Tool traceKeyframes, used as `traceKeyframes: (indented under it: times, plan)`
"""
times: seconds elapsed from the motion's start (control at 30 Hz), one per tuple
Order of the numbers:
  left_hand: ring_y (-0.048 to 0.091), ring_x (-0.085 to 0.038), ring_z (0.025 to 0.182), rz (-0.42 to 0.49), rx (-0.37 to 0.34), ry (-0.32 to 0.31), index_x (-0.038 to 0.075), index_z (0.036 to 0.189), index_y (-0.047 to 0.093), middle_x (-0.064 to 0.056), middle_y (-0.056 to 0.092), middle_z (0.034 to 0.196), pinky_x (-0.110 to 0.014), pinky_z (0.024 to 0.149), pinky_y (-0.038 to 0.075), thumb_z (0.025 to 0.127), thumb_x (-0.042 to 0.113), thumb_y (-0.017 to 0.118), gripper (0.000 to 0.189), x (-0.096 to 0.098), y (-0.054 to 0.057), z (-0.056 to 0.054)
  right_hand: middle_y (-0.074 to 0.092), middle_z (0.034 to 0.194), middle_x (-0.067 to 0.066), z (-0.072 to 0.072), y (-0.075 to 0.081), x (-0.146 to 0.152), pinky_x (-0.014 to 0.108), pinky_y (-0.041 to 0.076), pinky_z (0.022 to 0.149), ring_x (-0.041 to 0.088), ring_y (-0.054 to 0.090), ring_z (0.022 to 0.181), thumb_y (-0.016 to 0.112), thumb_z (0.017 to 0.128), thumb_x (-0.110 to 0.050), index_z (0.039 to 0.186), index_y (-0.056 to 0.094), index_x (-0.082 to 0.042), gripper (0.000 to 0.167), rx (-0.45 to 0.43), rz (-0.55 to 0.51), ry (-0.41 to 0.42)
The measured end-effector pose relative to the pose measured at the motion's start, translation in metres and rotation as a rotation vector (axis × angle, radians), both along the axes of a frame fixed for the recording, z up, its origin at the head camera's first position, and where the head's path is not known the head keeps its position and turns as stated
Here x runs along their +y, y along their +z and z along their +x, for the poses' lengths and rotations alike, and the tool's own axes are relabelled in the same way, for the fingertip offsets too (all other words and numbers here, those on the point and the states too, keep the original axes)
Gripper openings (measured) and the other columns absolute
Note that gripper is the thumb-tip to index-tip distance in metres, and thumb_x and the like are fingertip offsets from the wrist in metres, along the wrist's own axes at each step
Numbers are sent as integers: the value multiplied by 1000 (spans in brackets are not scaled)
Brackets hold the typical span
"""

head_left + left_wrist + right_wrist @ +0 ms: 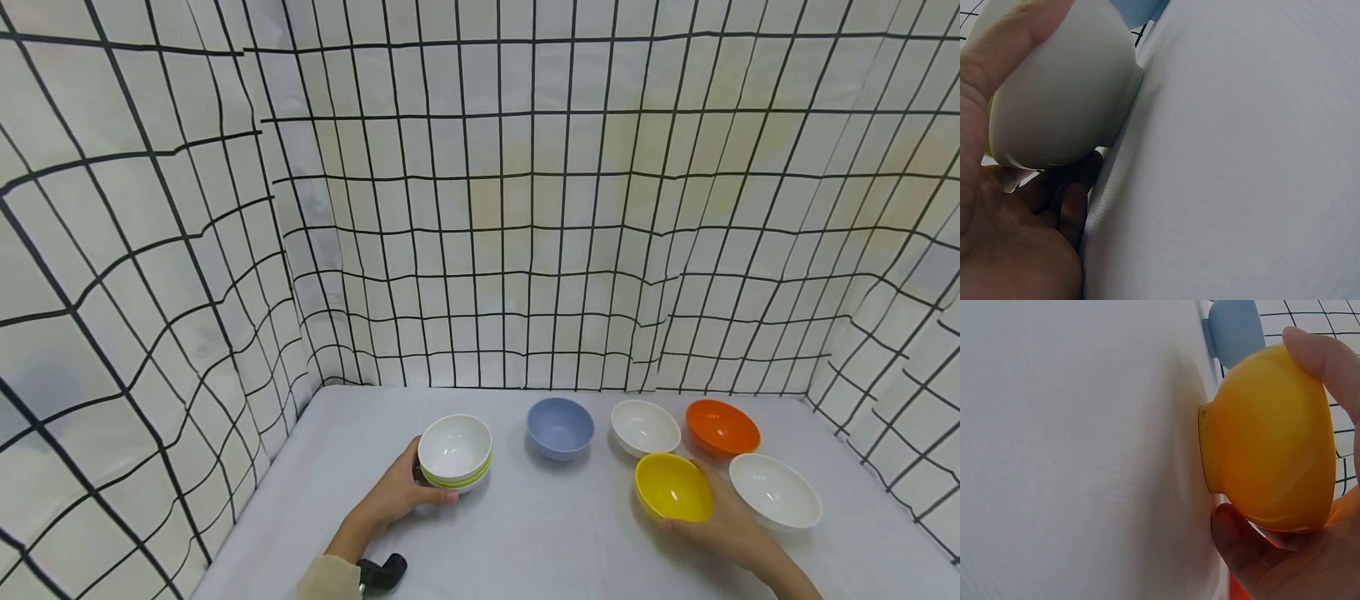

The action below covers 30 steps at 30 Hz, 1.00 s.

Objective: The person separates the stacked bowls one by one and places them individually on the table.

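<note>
Left of the table's middle, my left hand (405,485) holds a small stack of bowls by its side. A white bowl (454,447) sits on top, a lime-green bowl (467,480) shows as a rim below, and the bottom one is white. In the left wrist view, the thumb lies along that lower white bowl (1066,100) and the fingers curl beneath its side. My right hand (723,518) grips a yellow bowl (672,487) at its right side. The right wrist view shows the yellow bowl's foot (1208,450) close to the cloth; whether it touches cannot be told.
A blue bowl (560,429) stands between the hands, toward the back. Near the yellow bowl are a white bowl (645,427), an orange bowl (722,427) and another white bowl (775,492). Black-gridded walls (480,250) enclose the white-covered table (540,542).
</note>
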<state>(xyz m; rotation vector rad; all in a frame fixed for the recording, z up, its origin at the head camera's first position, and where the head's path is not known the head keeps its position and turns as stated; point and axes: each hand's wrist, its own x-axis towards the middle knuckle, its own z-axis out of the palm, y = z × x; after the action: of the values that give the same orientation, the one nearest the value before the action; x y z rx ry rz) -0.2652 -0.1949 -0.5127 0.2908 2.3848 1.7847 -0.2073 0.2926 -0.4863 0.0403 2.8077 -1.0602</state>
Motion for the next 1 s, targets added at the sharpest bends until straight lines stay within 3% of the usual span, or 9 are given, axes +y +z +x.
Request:
traceKeyframes:
  times: [0.23,0.4,0.53,0.77,1.0]
  plan:
    - [47,-27,141,-10,-3,-6,17,154,37,-5,52,150,-53,121,33,67,20,97,106,0,-1,0,39,154,25,-1,-1,0,70,41,109,38,47,131,85,75,-55,157,21,-3,117,8,5,8]
    - [51,-24,135,-32,1,-2,16,155,37,-5,53,149,-48,116,37,67,21,97,107,-1,0,0,26,161,27,-1,3,-1,73,35,112,44,40,138,85,76,-55,161,13,-7,121,-5,1,22]
    - [51,-22,133,-47,9,-4,18,155,37,-3,54,148,-49,117,35,68,23,97,106,-1,1,0,24,160,30,-1,13,-4,74,37,110,48,39,137,83,78,-55,160,10,-4,121,26,18,42]
    - [50,-26,136,-42,15,1,16,154,37,-5,54,149,-56,121,31,67,24,98,107,-2,0,0,21,164,26,-3,32,-22,80,35,105,48,32,141,85,79,-51,161,19,-8,114,202,44,88]
    - [48,-27,140,-34,11,3,18,155,37,-3,53,150,-59,124,27,67,25,98,108,-2,-2,0,30,162,18,-9,53,-62,77,34,109,43,34,144,82,78,-59,158,28,-19,104,212,12,117]
